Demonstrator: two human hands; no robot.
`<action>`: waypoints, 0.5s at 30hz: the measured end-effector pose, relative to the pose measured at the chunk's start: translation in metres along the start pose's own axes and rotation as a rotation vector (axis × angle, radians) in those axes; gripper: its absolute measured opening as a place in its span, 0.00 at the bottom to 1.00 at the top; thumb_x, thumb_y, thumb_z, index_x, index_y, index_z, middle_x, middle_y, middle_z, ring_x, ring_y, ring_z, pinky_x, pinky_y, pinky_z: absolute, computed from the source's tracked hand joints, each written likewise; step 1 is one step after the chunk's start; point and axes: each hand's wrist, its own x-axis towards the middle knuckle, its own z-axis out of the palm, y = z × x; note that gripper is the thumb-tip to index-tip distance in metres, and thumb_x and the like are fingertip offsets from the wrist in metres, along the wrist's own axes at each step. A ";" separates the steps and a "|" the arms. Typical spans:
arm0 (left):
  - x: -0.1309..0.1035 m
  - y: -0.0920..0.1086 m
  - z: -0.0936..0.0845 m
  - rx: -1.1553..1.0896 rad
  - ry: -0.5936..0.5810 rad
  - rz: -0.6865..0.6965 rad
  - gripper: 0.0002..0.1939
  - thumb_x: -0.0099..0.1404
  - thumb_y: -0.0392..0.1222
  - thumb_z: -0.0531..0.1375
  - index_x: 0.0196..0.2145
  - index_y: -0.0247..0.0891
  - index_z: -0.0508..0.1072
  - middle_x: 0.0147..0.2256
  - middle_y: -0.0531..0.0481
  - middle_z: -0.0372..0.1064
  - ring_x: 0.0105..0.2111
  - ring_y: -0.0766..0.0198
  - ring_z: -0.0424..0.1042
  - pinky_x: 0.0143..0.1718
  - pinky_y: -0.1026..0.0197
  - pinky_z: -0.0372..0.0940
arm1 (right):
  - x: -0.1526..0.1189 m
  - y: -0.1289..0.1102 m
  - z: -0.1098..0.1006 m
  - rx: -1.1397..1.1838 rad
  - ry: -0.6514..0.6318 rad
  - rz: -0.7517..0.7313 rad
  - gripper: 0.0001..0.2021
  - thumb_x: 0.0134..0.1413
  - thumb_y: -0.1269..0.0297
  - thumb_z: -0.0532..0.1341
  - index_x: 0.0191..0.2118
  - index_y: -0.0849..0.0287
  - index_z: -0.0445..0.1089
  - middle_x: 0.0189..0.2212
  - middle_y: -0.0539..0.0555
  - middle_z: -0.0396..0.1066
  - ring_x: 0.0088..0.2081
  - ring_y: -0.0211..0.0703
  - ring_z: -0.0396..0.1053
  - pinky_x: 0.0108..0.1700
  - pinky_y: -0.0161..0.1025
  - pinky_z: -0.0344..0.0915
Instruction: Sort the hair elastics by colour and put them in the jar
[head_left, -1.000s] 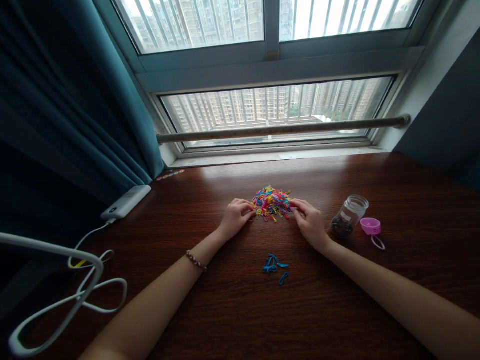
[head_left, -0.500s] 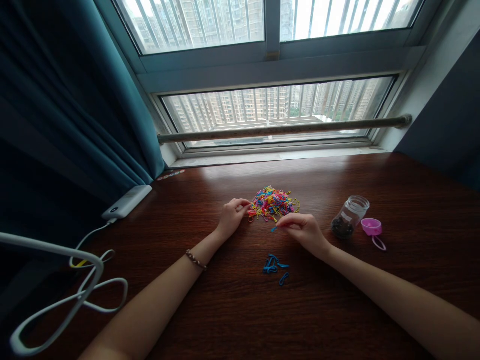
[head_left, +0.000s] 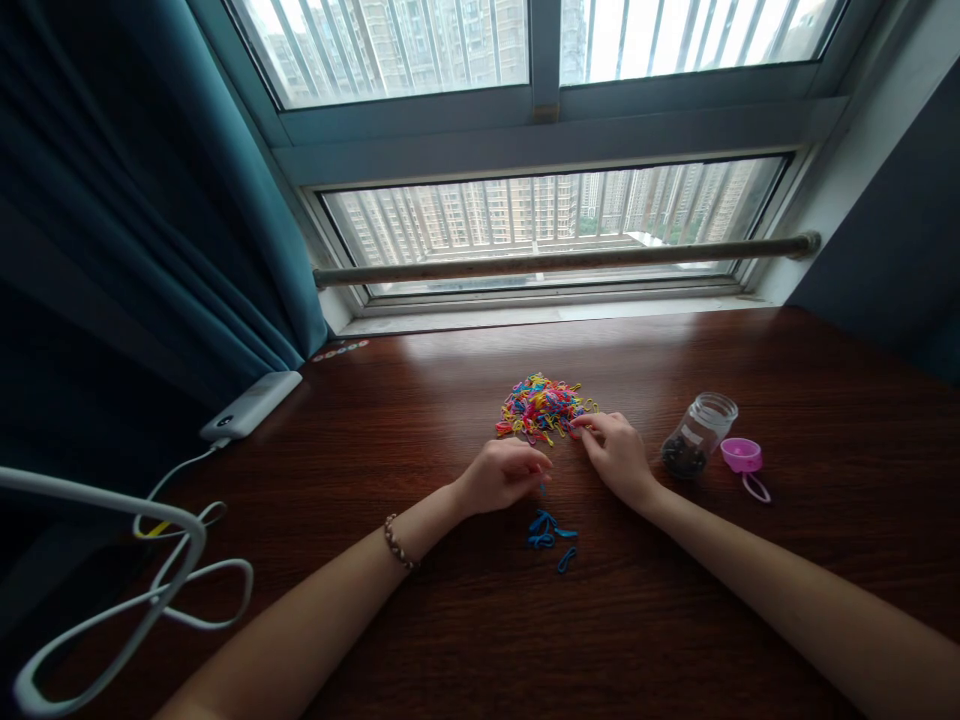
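Observation:
A heap of mixed-colour rubber bands [head_left: 540, 405] lies on the dark wooden table. Just in front of it, my left hand [head_left: 504, 474] is closed in a pinch, with a blue rubber band [head_left: 542, 488] hanging from its fingertips. Below that fingertip grip rests a small group of blue rubber bands [head_left: 541, 530], with one blue loop [head_left: 568, 559] lying slightly apart. My right hand [head_left: 616, 455] reaches to the right edge of the heap, thumb and fingers drawn together there. Whatever is between those fingertips is too small to make out.
Right of my right hand, a clear jar [head_left: 699, 435] with dark contents leans at a tilt beside a pink lid [head_left: 742, 456] with a loop. A white power bank [head_left: 251, 405] with a cable lies at left by the curtain [head_left: 247, 230]. A white curved tube [head_left: 112, 490] crosses lower left.
My left hand has moved from the heap's left side toward me and now holds a blue band. My right hand, which held a blue band, has shifted to the heap's right edge.

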 end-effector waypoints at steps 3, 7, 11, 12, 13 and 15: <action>0.002 -0.003 -0.004 0.020 0.041 -0.012 0.08 0.58 0.41 0.57 0.35 0.37 0.74 0.27 0.46 0.71 0.30 0.63 0.69 0.36 0.62 0.64 | 0.000 0.005 0.004 -0.003 -0.029 -0.046 0.12 0.51 0.71 0.52 0.39 0.57 0.71 0.36 0.54 0.73 0.40 0.47 0.63 0.43 0.45 0.61; 0.004 -0.009 -0.007 -0.010 0.080 -0.028 0.09 0.57 0.39 0.57 0.35 0.36 0.73 0.28 0.46 0.70 0.31 0.63 0.69 0.36 0.63 0.64 | 0.001 0.009 0.011 0.030 -0.042 -0.113 0.15 0.52 0.73 0.51 0.43 0.58 0.69 0.44 0.54 0.69 0.46 0.47 0.59 0.49 0.46 0.57; 0.003 -0.012 -0.002 -0.052 0.023 -0.056 0.10 0.59 0.39 0.56 0.37 0.32 0.72 0.26 0.47 0.69 0.25 0.68 0.67 0.27 0.68 0.62 | 0.002 0.011 0.013 0.007 -0.060 -0.099 0.17 0.52 0.73 0.49 0.47 0.58 0.67 0.48 0.53 0.66 0.48 0.47 0.57 0.51 0.47 0.55; 0.002 -0.012 -0.001 -0.039 0.019 -0.062 0.10 0.59 0.39 0.56 0.37 0.31 0.72 0.25 0.48 0.69 0.22 0.70 0.65 0.24 0.70 0.61 | 0.001 0.011 0.013 -0.007 -0.075 -0.099 0.18 0.53 0.72 0.49 0.48 0.58 0.66 0.49 0.53 0.65 0.48 0.47 0.56 0.51 0.46 0.55; 0.002 -0.012 -0.001 -0.017 0.018 -0.062 0.10 0.59 0.40 0.55 0.36 0.31 0.72 0.24 0.49 0.68 0.20 0.72 0.63 0.22 0.71 0.59 | 0.001 0.010 0.013 -0.027 -0.096 -0.103 0.18 0.53 0.72 0.49 0.49 0.57 0.65 0.51 0.52 0.64 0.49 0.47 0.55 0.52 0.46 0.55; 0.001 -0.011 0.000 0.021 0.001 -0.049 0.10 0.60 0.40 0.55 0.35 0.31 0.72 0.21 0.50 0.68 0.18 0.74 0.59 0.20 0.71 0.57 | 0.001 0.009 0.013 -0.082 -0.143 -0.112 0.20 0.54 0.70 0.49 0.53 0.56 0.62 0.53 0.51 0.61 0.49 0.48 0.54 0.52 0.47 0.54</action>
